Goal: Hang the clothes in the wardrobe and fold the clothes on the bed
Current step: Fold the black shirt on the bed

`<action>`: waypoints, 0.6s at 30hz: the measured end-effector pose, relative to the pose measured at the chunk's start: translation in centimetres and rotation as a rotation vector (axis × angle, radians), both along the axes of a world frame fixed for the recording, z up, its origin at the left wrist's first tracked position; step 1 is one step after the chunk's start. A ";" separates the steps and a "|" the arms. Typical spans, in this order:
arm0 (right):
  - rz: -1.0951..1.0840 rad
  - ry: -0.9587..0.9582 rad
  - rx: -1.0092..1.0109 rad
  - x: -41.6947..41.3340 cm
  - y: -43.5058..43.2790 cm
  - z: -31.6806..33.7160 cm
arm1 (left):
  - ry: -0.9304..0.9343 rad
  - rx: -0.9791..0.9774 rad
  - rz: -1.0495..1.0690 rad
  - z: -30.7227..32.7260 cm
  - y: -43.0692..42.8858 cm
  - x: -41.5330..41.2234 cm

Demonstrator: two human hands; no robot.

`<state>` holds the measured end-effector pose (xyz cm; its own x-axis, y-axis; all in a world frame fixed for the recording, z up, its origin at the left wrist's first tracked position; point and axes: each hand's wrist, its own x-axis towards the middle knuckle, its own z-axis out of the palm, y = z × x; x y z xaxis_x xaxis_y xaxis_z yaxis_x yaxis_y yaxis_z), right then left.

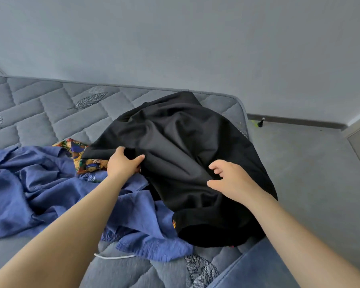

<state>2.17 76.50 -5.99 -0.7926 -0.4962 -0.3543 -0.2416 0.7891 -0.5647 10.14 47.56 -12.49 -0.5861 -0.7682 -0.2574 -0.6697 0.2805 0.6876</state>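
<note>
A black garment [181, 146] lies bunched on the grey quilted mattress [40, 104] near its right end. My left hand [123, 163] grips the garment's left edge, thumb over the cloth and fingers curled round it. My right hand [231, 179] sits on the garment's middle with thumb and fingers curled, pinching a fold. A crumpled blue garment [40, 183] spreads to the left and partly under the black one. A colourful patterned garment [81, 156] peeks out between them.
A thin white cord [112, 257] lies on the mattress near the front. Grey floor [310, 173] runs to the right of the bed, with a black doorstop [261, 122] by the wall. A blue denim leg [256, 267] is at the lower right.
</note>
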 end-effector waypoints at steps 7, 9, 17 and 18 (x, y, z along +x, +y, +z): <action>0.325 0.312 -0.003 2.4 -5.9 -1.1 | 0.264 -0.133 -0.104 3.4 2.5 0.4; 0.325 0.368 0.068 3.0 -7.5 -2.1 | 0.358 -0.077 -0.128 5.4 3.5 1.3; 0.160 0.478 -0.006 0.4 -3.2 -1.7 | 0.467 0.074 -0.375 10.0 7.9 3.3; 0.119 0.484 -0.001 -0.2 -1.6 -1.4 | 0.476 0.092 -0.431 10.0 8.7 2.9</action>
